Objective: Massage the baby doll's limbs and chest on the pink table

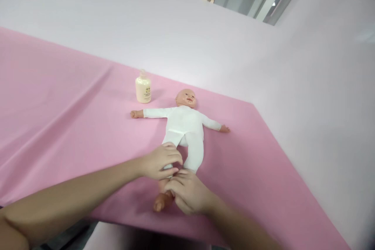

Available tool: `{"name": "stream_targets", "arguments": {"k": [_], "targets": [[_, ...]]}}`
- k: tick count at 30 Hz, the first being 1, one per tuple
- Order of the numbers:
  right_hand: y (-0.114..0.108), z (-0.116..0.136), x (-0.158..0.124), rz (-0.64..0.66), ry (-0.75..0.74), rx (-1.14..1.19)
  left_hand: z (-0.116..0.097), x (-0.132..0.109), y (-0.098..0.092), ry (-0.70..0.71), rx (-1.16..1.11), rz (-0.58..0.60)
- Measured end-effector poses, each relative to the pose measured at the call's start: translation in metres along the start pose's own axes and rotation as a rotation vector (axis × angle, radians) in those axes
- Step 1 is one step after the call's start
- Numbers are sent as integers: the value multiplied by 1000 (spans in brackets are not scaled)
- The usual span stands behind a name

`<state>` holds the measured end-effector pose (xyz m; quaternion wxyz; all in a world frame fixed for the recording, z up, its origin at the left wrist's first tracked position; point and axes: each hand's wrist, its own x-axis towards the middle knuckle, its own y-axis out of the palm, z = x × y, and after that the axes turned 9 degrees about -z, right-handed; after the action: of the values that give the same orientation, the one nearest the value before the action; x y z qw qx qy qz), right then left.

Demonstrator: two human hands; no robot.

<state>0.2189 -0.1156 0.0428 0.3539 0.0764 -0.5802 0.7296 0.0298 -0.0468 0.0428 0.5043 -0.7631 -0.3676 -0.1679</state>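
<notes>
A baby doll (pixel 184 119) with a white cloth body lies on its back, arms spread, head pointing away from me. My left hand (pixel 164 160) is closed around the doll's leg on the left side, near the knee. Just below it, my right hand (pixel 190 192) has its fingers curled at the lower part of the same leg, above the bare foot (pixel 161 202). The doll's other foot is hidden behind my right hand.
A pump bottle of pale yellow lotion (pixel 143 89) stands upright beside the doll's head. Beneath everything is a pink cloth (pixel 73 125) with folds at the left. A white wall (pixel 117 19) rises behind, and another stands to the right.
</notes>
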Motion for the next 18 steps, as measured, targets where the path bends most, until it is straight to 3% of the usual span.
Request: {"name": "stream_targets", "arguments": {"k": [8,18], "targets": [[-1,0,2,43,134,169,2,1,10,-35,49,43],[-5,13,9,45,552,830,6,7,14,-94,51,140]]}}
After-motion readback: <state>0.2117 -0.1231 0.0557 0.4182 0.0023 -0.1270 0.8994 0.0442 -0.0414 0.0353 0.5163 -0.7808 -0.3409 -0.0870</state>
